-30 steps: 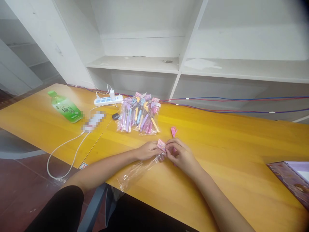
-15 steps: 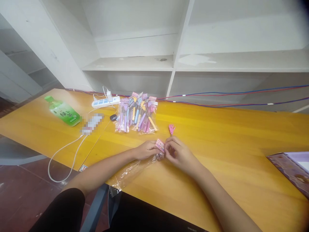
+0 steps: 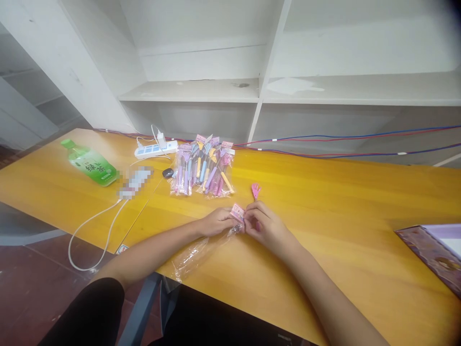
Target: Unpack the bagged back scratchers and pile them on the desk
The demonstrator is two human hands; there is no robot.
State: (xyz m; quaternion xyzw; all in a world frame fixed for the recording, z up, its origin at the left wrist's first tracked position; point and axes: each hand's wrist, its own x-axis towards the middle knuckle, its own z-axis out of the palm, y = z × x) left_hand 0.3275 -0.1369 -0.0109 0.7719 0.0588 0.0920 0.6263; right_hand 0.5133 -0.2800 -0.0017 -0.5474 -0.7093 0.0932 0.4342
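A clear plastic bag (image 3: 192, 254) with a pink printed header card (image 3: 237, 213) is gripped in my left hand (image 3: 218, 222), thumb on the card's lower edge. The empty-looking bag trails down toward the table's front edge. Curled fingers of my right hand (image 3: 264, 221) meet the card's right side. A pink hand-shaped back scratcher (image 3: 255, 191) sticks up past those fingers, and a bit of pink shows inside the curl; most of its handle is hidden. Farther back lie several bagged back scratchers (image 3: 203, 168) in purple, blue, yellow and pink.
On the left are a green tea bottle (image 3: 90, 163), a blurred-out device (image 3: 135, 183) with a white cable (image 3: 74, 240), a power strip (image 3: 156, 150) and a small black object (image 3: 167, 173). At the right edge sits an open box (image 3: 428, 254). White shelving (image 3: 190, 90) stands behind the table.
The right fingers have closed in slightly at the card's edge. Both hands otherwise keep nearly the same place, and the whole view has shifted a little.
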